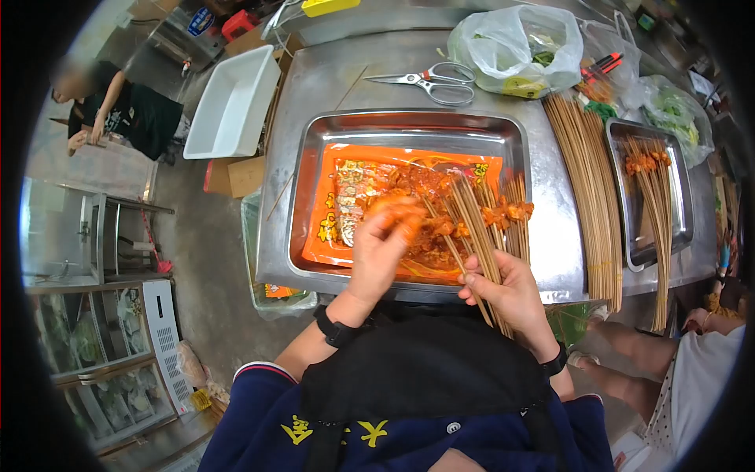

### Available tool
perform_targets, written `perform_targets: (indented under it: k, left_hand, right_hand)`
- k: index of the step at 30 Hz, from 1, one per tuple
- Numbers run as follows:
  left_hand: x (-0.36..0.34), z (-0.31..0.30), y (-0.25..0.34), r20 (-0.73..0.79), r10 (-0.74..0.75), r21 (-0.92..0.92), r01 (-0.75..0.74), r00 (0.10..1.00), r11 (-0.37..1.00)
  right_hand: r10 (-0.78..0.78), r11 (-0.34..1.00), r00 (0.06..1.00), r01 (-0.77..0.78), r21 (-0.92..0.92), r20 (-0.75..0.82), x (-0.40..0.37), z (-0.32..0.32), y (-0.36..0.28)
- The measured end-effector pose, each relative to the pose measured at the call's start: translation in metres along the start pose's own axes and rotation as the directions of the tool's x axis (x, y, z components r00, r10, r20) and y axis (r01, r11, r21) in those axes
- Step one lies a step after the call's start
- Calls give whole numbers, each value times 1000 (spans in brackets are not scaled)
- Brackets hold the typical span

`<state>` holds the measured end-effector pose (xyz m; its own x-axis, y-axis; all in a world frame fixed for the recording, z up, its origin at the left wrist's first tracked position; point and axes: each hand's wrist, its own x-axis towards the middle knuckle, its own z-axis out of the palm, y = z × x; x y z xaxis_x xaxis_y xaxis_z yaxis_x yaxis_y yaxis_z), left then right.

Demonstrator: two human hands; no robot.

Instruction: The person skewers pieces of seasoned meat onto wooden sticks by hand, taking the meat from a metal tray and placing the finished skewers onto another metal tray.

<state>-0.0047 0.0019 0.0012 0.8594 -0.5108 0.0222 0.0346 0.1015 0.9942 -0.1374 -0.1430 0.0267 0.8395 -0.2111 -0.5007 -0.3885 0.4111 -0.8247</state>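
Observation:
My left hand is over the orange plastic bag, its curled fingertips coated in red-orange sauce; whatever is between them is hard to make out. My right hand is closed around a bundle of bamboo skewers, which point up and away over the metal tray. Red marinated meat pieces lie on the bag inside this tray. Threaded meat shows on skewers beside the bundle, and more skewers rest against the tray's right side.
Scissors lie behind the tray. A long row of bare skewers and a smaller tray with meat skewers are on the right. Plastic bags hold greens. A white bin stands left; one person is beyond it, another at right.

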Motion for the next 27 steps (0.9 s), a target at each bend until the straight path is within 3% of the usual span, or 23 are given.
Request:
perform_targets:
  k: [2,5,7,9,12,15,18,19,20,21,24,25,26,27]
  left_hand:
    - [3,-3,1,-69,-14,-35,12,998,999]
    - [6,0,-2,78,-362,-240,370,929,898]
    - [6,6,-2,116,-376,-313,393,919,865]
    - [8,-1,-8,219,-447,-283,495,867,822]
    - [9,-3,-7,313,-461,-205,533,830,821]
    - [9,-2,-11,294,-466,-243,537,835,808]
    - [12,5,1,284,-469,-254,537,836,804]
    - [14,5,0,283,-467,-255,535,838,805]
    - [15,5,-2,274,-486,-184,542,830,820]
    - [16,7,-3,265,-505,-113,546,822,830]
    - [19,20,2,266,-519,-130,564,812,816]
    - [20,21,0,271,-515,-130,561,813,817]
    - [21,22,-4,278,-500,-113,545,820,831]
    - [21,21,-8,284,-485,-96,528,827,844]
  right_hand:
    - [-4,1000,1000,4,3,10,1,3,-1]
    - [-1,1000,1000,2,-30,24,1,4,-1]
    - [-7,999,1000,8,-43,22,0,3,1]
    - [-18,998,1000,19,-54,26,1,3,0]
    - [6,998,1000,-5,-65,18,1,5,-1]
    - [19,998,1000,-19,-52,8,1,6,0]
    - [-62,997,997,60,-55,-44,-2,4,4]
    - [-300,891,954,285,-352,12,-3,2,1]
    - [-493,654,859,470,-594,137,-5,0,-1]
    - [-494,652,858,472,-593,139,-7,0,-4]
    - [-480,560,866,427,-710,142,-12,-3,-10]
    - [-259,843,964,256,-473,60,-13,-1,-10]
    - [-6,984,998,16,-176,59,-13,1,-10]
    - [-9,984,998,19,-177,58,-10,1,-6]
